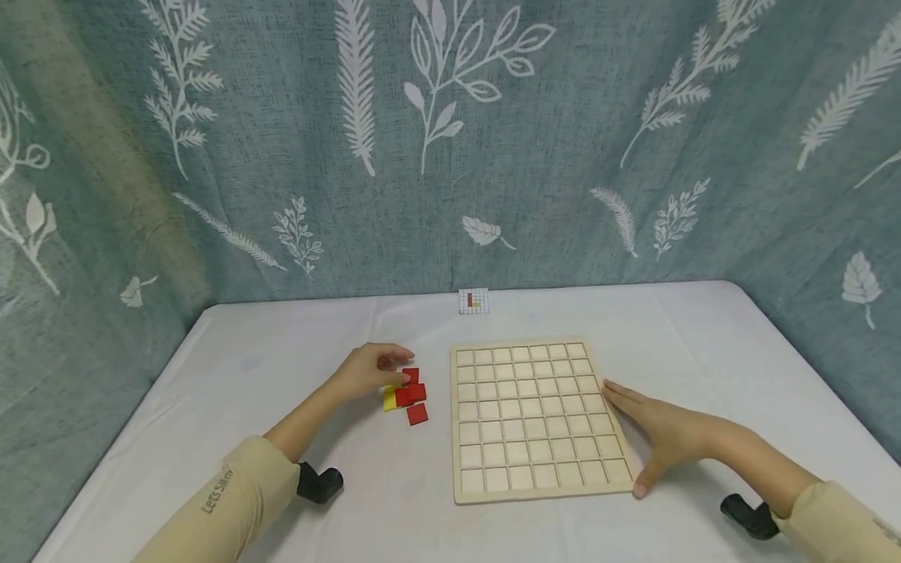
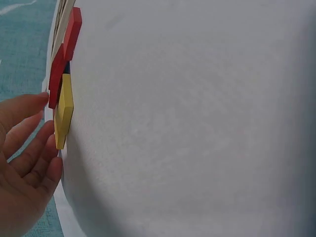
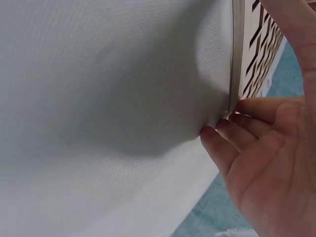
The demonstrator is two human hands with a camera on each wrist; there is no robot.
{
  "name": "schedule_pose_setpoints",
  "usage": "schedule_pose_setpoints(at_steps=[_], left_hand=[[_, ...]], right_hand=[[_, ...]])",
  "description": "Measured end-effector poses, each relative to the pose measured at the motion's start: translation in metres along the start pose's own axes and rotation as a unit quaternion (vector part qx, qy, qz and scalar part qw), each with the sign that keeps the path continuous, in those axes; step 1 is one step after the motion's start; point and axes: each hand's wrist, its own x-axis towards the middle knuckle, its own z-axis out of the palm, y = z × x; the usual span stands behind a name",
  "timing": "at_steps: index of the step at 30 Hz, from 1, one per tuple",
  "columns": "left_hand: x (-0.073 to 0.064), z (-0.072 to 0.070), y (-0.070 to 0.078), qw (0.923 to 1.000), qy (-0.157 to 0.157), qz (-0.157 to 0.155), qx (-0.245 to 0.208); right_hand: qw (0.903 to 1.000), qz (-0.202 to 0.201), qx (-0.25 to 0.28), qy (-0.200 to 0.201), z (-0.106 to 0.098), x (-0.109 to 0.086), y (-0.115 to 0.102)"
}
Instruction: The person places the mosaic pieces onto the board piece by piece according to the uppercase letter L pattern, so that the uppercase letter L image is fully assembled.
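Note:
My left hand [image 1: 371, 369] is over a small pile of square tiles left of the board, its thumb tip right at a red tile [image 1: 411, 375]. In the left wrist view the other fingers lie relaxed beside a yellow tile [image 2: 64, 111], with nothing pinched between them. Several red tiles overlap there, and one more red tile [image 1: 418, 414] sits in front. A wooden grid board [image 1: 540, 494] with bare square cells lies flat at the centre. My right hand [image 1: 669, 432] rests along its right edge, fingers extended on the side and thumb at the near right corner.
A small card [image 1: 474, 301] printed with a coloured grid lies at the back of the white-covered table [image 1: 281, 336]. Behind hangs a teal leaf-patterned curtain [image 1: 394, 234]. Black wrist devices [image 1: 320, 485] jut out beneath both sleeves.

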Motion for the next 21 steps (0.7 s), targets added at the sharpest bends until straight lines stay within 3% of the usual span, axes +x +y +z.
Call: schedule_pose_setpoints(at_steps=[4,10,16,21], left_hand=[[0.0042,0.0001,-0.0005,0.9998,-0.012,0.011,0.010],[0.0064,0.0017,-0.0019,0.9993,-0.027,-0.003,0.025],[0.0065,0.0015,0.0029,0.9987,-0.027,-0.010,0.043],[0.0052,-0.0005,0.0012,0.9983,-0.027,0.002,0.052]], right_hand=[[1.0000,0.003,-0.003,0.007,-0.0006,0.0008,-0.0009],[0.9998,0.001,-0.015,0.010,-0.0005,0.0003,-0.0022],[0.9997,-0.011,-0.012,0.017,-0.0001,-0.0016,-0.0014],[0.9995,-0.016,-0.018,0.019,-0.0013,-0.0019,-0.0016]])
